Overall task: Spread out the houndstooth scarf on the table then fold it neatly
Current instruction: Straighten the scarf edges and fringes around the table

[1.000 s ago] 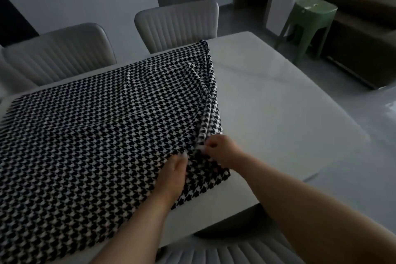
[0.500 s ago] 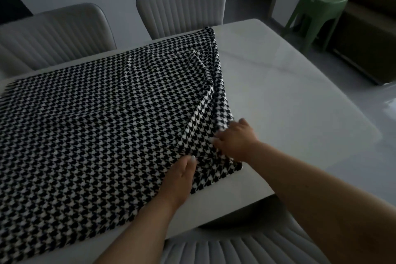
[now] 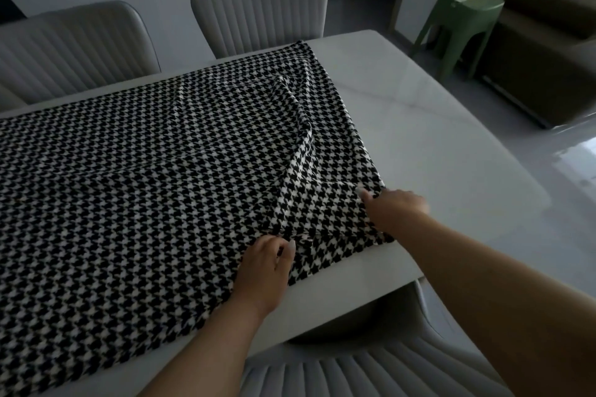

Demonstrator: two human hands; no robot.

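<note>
The black-and-white houndstooth scarf [image 3: 135,190] lies spread over the left and middle of the white table [image 3: 429,145]. Its right end is rumpled, with a raised fold running from the far side toward me. My left hand [image 3: 264,264] rests on the scarf near the front edge, fingers pinching the cloth at the base of that fold. My right hand [image 3: 393,206] grips the scarf's right edge at the near right corner, pulling it outward to the right.
Two pale ribbed chairs [image 3: 258,10] stand behind the table and another chair [image 3: 371,374] is below me at the front. A green stool [image 3: 458,19] and a dark sofa [image 3: 548,42] stand on the floor to the right.
My right hand has moved to the right with the scarf's edge, opening out the bunched folds. My left hand stays pressed on the cloth near the front edge.
</note>
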